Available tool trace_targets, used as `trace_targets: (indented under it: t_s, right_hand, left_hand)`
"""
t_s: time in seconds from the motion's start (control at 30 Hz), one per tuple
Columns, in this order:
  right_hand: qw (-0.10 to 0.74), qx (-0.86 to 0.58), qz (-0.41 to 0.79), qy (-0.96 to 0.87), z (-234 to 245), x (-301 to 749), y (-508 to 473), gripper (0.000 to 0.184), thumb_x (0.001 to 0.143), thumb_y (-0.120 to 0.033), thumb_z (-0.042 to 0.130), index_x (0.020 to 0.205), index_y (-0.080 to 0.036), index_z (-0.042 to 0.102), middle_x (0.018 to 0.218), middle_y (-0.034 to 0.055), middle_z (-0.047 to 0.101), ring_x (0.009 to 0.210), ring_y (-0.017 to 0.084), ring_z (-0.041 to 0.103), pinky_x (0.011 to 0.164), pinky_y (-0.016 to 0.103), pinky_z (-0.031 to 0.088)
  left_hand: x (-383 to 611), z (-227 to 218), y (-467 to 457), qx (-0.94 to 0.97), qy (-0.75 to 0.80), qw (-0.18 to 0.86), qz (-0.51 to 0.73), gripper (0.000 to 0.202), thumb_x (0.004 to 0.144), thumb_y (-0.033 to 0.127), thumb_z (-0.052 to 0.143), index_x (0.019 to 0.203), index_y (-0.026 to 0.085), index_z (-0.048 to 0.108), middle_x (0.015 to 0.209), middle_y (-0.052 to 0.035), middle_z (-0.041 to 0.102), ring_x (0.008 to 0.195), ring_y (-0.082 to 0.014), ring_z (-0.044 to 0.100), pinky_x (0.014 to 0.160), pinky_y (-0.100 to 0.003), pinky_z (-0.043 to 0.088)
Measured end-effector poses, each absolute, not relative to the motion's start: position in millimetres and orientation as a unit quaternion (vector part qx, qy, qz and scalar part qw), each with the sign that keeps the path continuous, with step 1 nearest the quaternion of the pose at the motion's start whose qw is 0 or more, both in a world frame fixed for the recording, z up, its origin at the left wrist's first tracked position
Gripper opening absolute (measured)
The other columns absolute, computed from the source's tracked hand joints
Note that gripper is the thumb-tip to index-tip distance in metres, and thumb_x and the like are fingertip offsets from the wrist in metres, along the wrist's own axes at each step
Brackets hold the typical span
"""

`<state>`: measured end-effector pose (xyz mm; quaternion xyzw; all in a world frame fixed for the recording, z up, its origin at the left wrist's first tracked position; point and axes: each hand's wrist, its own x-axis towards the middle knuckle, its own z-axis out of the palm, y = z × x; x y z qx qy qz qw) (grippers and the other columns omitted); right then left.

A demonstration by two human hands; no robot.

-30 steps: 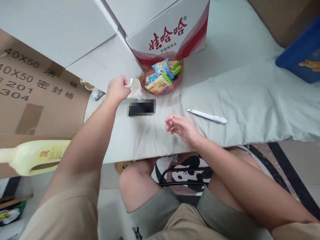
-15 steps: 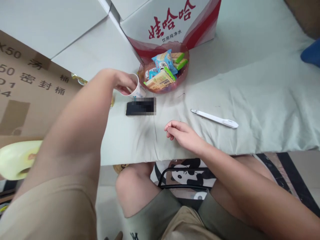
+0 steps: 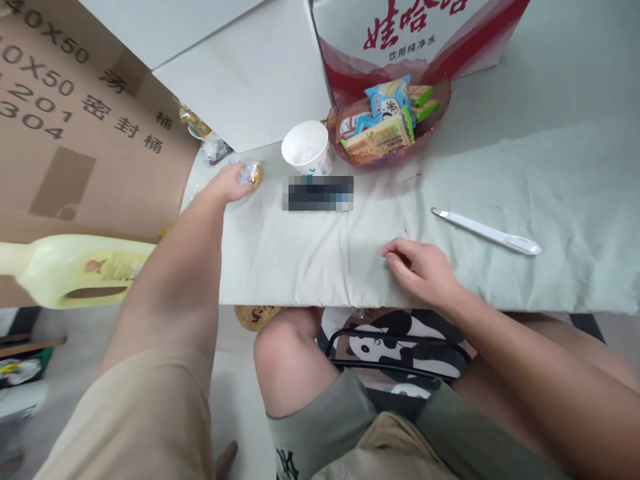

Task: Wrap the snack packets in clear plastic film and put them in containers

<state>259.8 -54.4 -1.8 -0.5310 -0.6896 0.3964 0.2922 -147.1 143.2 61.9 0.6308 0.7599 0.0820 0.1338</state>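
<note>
Left of the white cup [image 3: 324, 161], the left hand [image 3: 231, 184] grips a shiny wrapper [image 3: 253, 175] by its fingertips. Right of the cup, well apart from the wrapper, the right hand [image 3: 423, 268] is loosely closed.

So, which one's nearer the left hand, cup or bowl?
The white cup; the reddish bowl, holding snack packets, stands right of it, farther from the left hand.

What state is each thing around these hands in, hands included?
Left hand: gripping shiny wrapper
Right hand: loosely curled
Paper cup: upright, uncovered
Reddish bowl: upright, holding snack packets
Snack packets: apparently sealed
White tool: lying flat
Dark object: lying flat, mostly pixelated
</note>
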Motion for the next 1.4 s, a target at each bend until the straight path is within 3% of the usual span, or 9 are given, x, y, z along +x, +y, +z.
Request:
trace_targets:
  t_s: [0.23,0.37,0.47,0.57,0.67,0.77,0.9,1.13,1.4]
  right_hand:
    - [0.271,-0.549,0.395,-0.685,1,251,-51,0.022,0.086,-0.035,0.048,0.084,-0.023,0.066,0.056,-0.0006,0.055,0.050,0.016,0.046,0.058,0.032,0.035]
    - [0.283,-0.533,0.404,-0.688,3,255,-51,0.022,0.085,-0.035,0.048,0.084,-0.022,0.065,0.059,0.0003,0.057,0.052,0.016,0.047,0.058,0.032,0.036]
    - [0.304,-0.518,0.411,-0.685,5,261,-53,0.020,0.086,-0.034,0.049,0.083,-0.022,0.065,0.059,0.0001,0.058,0.053,0.017,0.048,0.060,0.033,0.037]
    - [0.324,-0.529,0.407,-0.670,5,264,-54,0.017,0.086,-0.032,0.050,0.084,-0.022,0.064,0.062,0.0009,0.060,0.058,0.018,0.053,0.063,0.034,0.040]
    - [0.363,-0.535,0.416,-0.640,4,263,-56,0.018,0.084,-0.034,0.056,0.094,-0.022,0.064,0.082,0.0054,0.071,0.075,0.022,0.063,0.072,0.037,0.046]
    - [0.435,-0.470,0.496,-0.587,4,262,-57,0.041,0.083,-0.045,0.064,0.118,-0.023,0.060,0.123,0.0109,0.069,0.099,0.025,0.067,0.085,0.040,0.052]
    - [0.464,-0.406,0.579,-0.533,3,269,-57,0.035,0.089,-0.052,0.060,0.110,-0.024,0.060,0.107,0.0068,0.070,0.093,0.021,0.066,0.084,0.037,0.053]
    - [0.446,-0.490,0.307,-0.683,-2,273,-49,0.022,0.087,-0.024,0.061,0.108,-0.024,0.068,0.112,0.0094,0.069,0.097,0.024,0.062,0.088,0.042,0.050]
    - [0.317,-0.589,0.110,-0.736,-7,296,-42,0.036,0.092,-0.018,0.052,0.121,-0.029,0.070,0.131,0.0116,0.064,0.125,0.036,0.051,0.102,0.056,0.039]
  left_hand:
    - [-138,26,125,0.567,0.751,0.137,0.310,0.048,0.057,0.028,0.093,0.095,0.026,0.064,0.112,-0.0035,0.059,0.131,-0.0303,0.048,0.112,-0.043,0.029]
    - [-141,46,101,0.486,0.736,0.170,0.441,0.051,0.075,0.037,0.081,0.118,0.024,0.057,0.115,-0.0001,0.062,0.118,-0.0224,0.055,0.104,-0.042,0.040]
    - [-134,61,66,0.432,0.696,0.281,0.500,0.046,0.092,0.056,0.055,0.127,0.027,0.052,0.122,-0.0011,0.066,0.104,-0.0190,0.064,0.090,-0.040,0.053]
    - [-99,61,21,0.409,0.601,0.463,0.507,0.059,0.077,0.072,0.066,0.113,0.026,0.062,0.114,-0.0076,0.072,0.101,-0.0235,0.070,0.079,-0.036,0.057]
    - [-32,44,-19,0.442,0.569,0.521,0.457,0.074,0.050,0.047,0.096,0.110,0.025,0.060,0.108,-0.0069,0.074,0.095,-0.0250,0.073,0.076,-0.035,0.060]
    - [32,24,-41,0.463,0.476,0.631,0.402,0.071,0.056,0.052,0.095,0.113,0.025,0.062,0.113,-0.0085,0.075,0.099,-0.0270,0.075,0.077,-0.036,0.062]
    - [64,8,-41,0.454,0.476,0.618,0.431,0.074,0.058,0.053,0.094,0.119,0.029,0.060,0.120,-0.0070,0.071,0.091,-0.0212,0.075,0.069,-0.029,0.061]
    - [67,1,-34,0.384,0.461,0.667,0.443,0.074,0.064,0.064,0.085,0.124,0.030,0.057,0.132,-0.0089,0.063,0.095,-0.0204,0.074,0.083,-0.035,0.062]
    - [69,-15,-23,0.368,0.461,0.606,0.533,0.062,0.063,0.036,0.092,0.111,0.032,0.054,0.115,-0.0015,0.065,0.099,-0.0171,0.067,0.076,-0.026,0.057]
